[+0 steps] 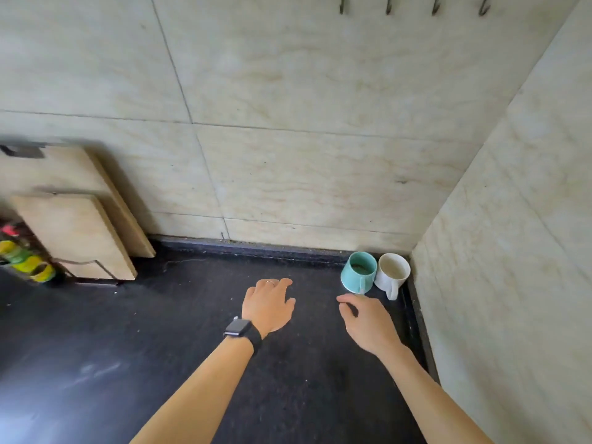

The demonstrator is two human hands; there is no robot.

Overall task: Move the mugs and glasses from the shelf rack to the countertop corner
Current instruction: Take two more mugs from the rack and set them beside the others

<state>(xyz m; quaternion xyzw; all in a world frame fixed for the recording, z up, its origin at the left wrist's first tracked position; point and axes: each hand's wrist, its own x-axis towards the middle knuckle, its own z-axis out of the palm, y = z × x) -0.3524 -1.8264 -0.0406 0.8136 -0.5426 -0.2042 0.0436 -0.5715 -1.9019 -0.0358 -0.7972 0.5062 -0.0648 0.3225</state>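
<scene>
Two mugs stood upright in the far right corner of the dark tabletop [160,331], where the back wall met the side wall. The teal mug [358,272] was on the left and the white mug [393,272] on the right, nearest the side wall, so close together that they seemed to touch. Both handles pointed toward the person. The right hand [368,322] hovered just in front of the teal mug with its fingers loosely curled and nothing in its grasp; whether a fingertip brushed the mug's base could not be told. The left hand [268,304], with a dark watch [237,326] on the wrist and a thin ring [270,282] on one finger, was held palm down over the tabletop to the left of the right hand, fingers relaxed and empty. Two wooden cutting boards [77,232] leaned against the back wall at the far left, beside some blurred bright-coloured items [25,261]. Metal hooks [413,4] hung at the top of the back wall.
</scene>
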